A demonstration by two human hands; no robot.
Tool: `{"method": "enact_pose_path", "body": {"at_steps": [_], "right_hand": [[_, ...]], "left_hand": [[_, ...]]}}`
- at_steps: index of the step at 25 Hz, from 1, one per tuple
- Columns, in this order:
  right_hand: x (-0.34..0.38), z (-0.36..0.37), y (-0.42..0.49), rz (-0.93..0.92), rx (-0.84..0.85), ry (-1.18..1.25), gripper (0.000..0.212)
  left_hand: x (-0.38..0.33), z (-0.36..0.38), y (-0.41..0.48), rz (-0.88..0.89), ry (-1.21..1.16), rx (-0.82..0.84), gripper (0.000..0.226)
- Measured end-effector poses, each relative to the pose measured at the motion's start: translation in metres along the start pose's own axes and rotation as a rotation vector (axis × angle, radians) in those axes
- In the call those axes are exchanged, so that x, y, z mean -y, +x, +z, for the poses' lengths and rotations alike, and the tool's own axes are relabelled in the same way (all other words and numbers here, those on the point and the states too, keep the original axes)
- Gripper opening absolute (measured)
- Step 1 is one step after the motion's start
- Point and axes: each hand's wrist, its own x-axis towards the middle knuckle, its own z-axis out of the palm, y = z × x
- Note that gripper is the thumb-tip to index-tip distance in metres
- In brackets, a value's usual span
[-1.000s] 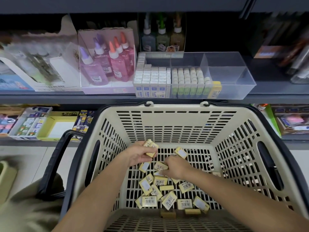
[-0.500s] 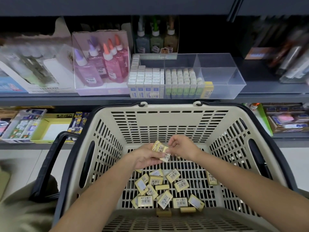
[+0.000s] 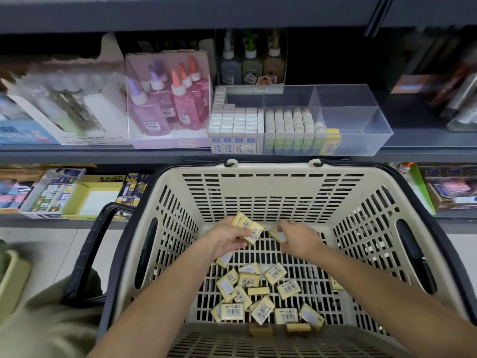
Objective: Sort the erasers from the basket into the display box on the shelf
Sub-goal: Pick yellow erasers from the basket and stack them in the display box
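A beige basket [image 3: 268,184] with a dark rim stands below the shelf. Several yellow erasers [image 3: 258,293] with barcode labels lie scattered on its floor. My left hand [image 3: 227,240] holds a small stack of yellow erasers [image 3: 249,228] above the basket floor. My right hand [image 3: 296,239] pinches a single yellow eraser [image 3: 277,235] close beside that stack. On the shelf stands the clear display box [image 3: 361,140]; its left and middle compartments hold white and green erasers, and one yellow eraser [image 3: 333,140] stands at the front left of the right compartment.
Pink and purple glue bottles [image 3: 167,104] in a box stand left of the display box. Three bottles [image 3: 249,63] stand behind it. The basket's black handle [image 3: 87,254] hangs at the left. Stationery boxes fill the lower shelf [image 3: 64,195].
Both hands rose from the basket floor; my right hand handed an eraser to the left hand's stack half a second ago, and now pinches another one beside it.
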Motion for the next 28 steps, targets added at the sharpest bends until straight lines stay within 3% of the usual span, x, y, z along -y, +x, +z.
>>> {"method": "enact_pose_path", "body": {"at_steps": [4,10,14,19,22,25,28], "right_hand": [[-0.007,-0.042,-0.012,-0.043,-0.018,0.273,0.013],[-0.011,-0.114,-0.047,-0.124,-0.031,0.488,0.017],[-0.028,-0.173,-0.078,-0.234,-0.230,0.570,0.015],[-0.059,-0.245,-0.070,-0.121,-0.649,0.767,0.014],[-0.065,-0.257,-0.046,-0.028,-0.744,0.594,0.010],[-0.063,-0.251,-0.022,0.013,-0.681,0.401,0.011],[-0.064,-0.242,-0.007,-0.021,-0.488,0.456,0.013]], "left_hand": [[-0.017,0.014,-0.011,0.088,0.053,0.040,0.033],[-0.059,0.037,-0.049,0.316,0.056,0.170,0.032],[-0.090,0.049,-0.074,0.464,0.039,0.202,0.033],[-0.131,0.065,-0.088,0.609,-0.032,0.227,0.031],[-0.143,0.074,-0.083,0.641,-0.077,0.174,0.030],[-0.145,0.078,-0.076,0.626,-0.092,0.121,0.028],[-0.145,0.077,-0.070,0.610,-0.122,0.086,0.027]]}}
